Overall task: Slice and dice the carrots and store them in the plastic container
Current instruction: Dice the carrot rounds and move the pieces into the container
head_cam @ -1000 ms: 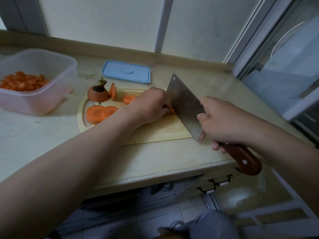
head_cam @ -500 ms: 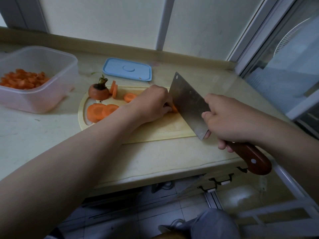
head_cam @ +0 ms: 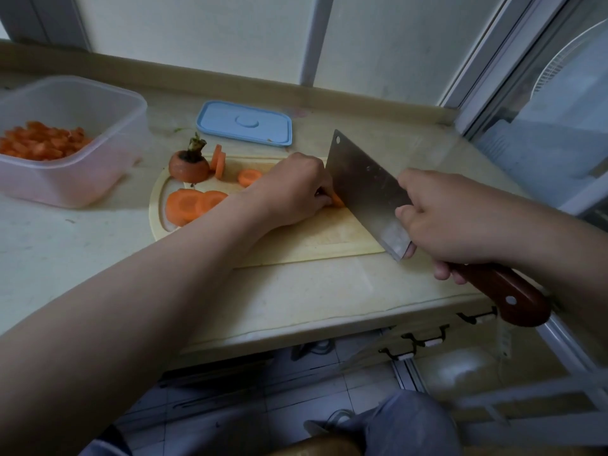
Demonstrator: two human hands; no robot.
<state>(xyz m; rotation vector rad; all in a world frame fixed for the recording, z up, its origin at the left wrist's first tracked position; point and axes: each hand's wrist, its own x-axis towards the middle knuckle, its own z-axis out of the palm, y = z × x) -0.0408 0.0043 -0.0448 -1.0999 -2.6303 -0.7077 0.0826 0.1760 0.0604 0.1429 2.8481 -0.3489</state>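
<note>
1. The left hand (head_cam: 292, 189) is pinching a small orange carrot piece (head_cam: 337, 199) with curled fingers on the pale wooden cutting board (head_cam: 312, 238).
2. The right hand (head_cam: 450, 218) is gripping the wood-handled steel cleaver (head_cam: 362, 182), its blade touching that piece.
3. Diced carrot (head_cam: 39, 141) is lying in the translucent plastic container (head_cam: 108, 103), left of the board.

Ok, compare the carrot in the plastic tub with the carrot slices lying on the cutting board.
The carrot bits in the tub are small diced chunks; the slices on the board are wide round discs. The carrot bits lie heaped in one pile; the slices are spread out, mostly flat, two of them overlapping. Both are orange cut carrot.
</note>
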